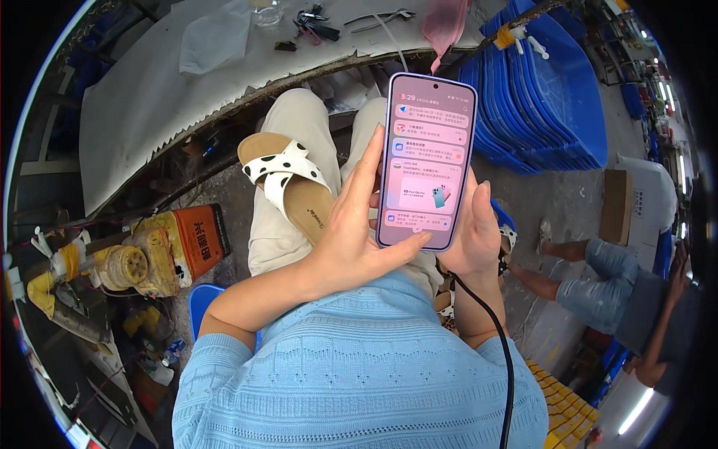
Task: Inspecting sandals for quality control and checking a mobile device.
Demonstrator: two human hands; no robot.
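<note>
I see the phone (426, 153) pointing lengthwise away, gripped between left hand (350, 230) and right hand (476, 230) — left thumb (407, 250) over its lower end.

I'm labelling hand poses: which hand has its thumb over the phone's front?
The left hand: its thumb crosses the lower front of the phone. The right hand shows beyond the phone's right edge, not in front.
</note>
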